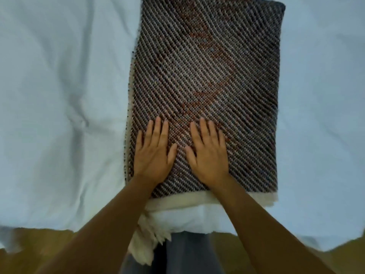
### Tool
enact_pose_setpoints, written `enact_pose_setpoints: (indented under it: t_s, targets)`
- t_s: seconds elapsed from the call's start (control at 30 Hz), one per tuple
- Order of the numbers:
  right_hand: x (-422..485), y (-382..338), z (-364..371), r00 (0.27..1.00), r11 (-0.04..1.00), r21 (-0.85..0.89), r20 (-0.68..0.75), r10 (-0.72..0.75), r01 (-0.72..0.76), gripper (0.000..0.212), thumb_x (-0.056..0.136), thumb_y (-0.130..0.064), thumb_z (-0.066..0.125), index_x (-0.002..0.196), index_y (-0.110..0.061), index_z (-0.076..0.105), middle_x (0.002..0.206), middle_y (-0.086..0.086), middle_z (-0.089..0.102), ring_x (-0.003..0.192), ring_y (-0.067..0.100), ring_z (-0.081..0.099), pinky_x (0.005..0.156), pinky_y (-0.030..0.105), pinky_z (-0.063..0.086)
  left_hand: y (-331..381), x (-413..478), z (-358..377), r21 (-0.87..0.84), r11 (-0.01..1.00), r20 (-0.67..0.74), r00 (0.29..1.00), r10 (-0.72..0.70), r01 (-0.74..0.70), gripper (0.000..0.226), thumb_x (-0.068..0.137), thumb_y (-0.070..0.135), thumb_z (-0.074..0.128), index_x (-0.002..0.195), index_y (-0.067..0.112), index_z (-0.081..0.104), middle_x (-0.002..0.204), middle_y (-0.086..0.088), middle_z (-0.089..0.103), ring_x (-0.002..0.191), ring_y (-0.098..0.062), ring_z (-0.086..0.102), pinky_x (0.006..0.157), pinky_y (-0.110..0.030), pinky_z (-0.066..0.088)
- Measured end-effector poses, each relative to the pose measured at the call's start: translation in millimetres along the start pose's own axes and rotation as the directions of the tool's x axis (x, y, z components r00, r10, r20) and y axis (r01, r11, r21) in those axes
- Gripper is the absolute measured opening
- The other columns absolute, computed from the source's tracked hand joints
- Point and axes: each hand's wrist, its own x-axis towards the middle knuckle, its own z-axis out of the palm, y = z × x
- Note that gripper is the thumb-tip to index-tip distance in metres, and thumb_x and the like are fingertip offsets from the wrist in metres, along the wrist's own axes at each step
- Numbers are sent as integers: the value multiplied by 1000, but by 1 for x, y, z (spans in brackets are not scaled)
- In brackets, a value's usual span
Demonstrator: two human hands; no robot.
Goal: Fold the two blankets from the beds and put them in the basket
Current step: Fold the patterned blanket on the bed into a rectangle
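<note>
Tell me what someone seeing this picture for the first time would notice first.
The dark woven blanket, folded into a long rectangle, fills the middle of the view on the white bed sheet. The left hand and right hand lie flat, palms down, side by side on its near end. A cream fringe hangs off the bed's near edge below them.

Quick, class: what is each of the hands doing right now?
Left hand: open, flat on the folded blanket.
Right hand: open, flat on the same blanket.
</note>
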Motion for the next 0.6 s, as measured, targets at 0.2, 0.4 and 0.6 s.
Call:
enact_pose_setpoints:
  t_s: [0.2, 0.4, 0.6]
  targets:
    - [-34, 85, -3, 950, 948, -60, -33, 311, -313, 73, 86, -62, 12, 148, -23, 7, 157, 13, 9, 144, 29, 6, 115, 45, 1, -20, -6, 7, 15, 999, -57, 998, -31, 32, 79, 85, 60, 6, 148, 13, -3, 157, -11, 0, 145, -23, -2, 114, -39, -6]
    - [-36, 93, -12, 941, 942, -66, 51, 334, -330, 79, 83, -65, 10, 148, -22, -1, 158, 12, -1, 145, 27, -3, 116, 41, -4, -19, -2, -1, 34, 999, -54, 998, -12, 14, 84, 82, 62, 3, 147, 10, -5, 157, -13, -2, 144, -26, -5, 113, -41, -10]
    - [-21, 73, -34, 959, 959, 39, -24, 283, -282, 69, 90, -51, 20, 148, -17, 7, 158, 11, 1, 145, 26, -3, 116, 40, -4, -11, 12, -33, -11, 999, -82, 996, 34, -35, 67, 94, 50, 17, 148, 14, -1, 158, -7, -2, 144, -22, -6, 113, -40, -11]
